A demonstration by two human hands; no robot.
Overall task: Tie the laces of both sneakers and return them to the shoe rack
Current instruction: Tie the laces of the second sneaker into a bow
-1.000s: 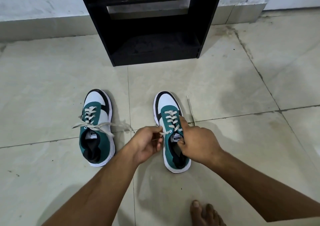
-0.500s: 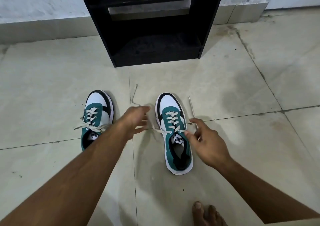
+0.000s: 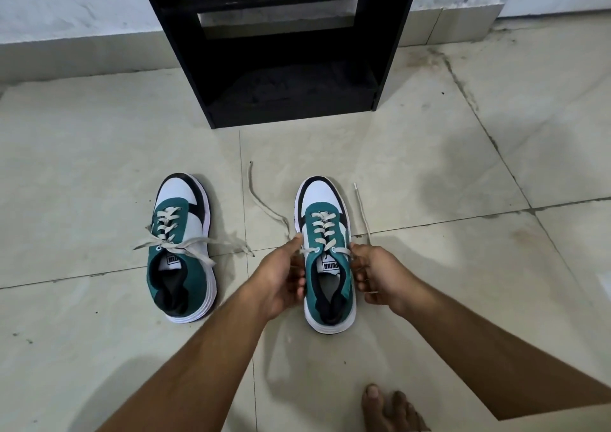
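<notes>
Two teal, white and black sneakers stand on the tiled floor, toes toward a black shoe rack. The left sneaker has loose laces crossed over its tongue and spread to both sides. The right sneaker sits between my hands. My left hand pinches the left lace end, which trails forward across the floor. My right hand grips the right lace end at the shoe's other side.
The rack's lower shelf stands open and bare against a white wall. My bare toes rest on the floor at the bottom right. Floor tiles with dark grout lines surround the shoes.
My left hand drew back from its forward reach to the right sneaker's side. My right hand closed on the right lace. Both lace ends now lie stretched out ahead of the shoe.
</notes>
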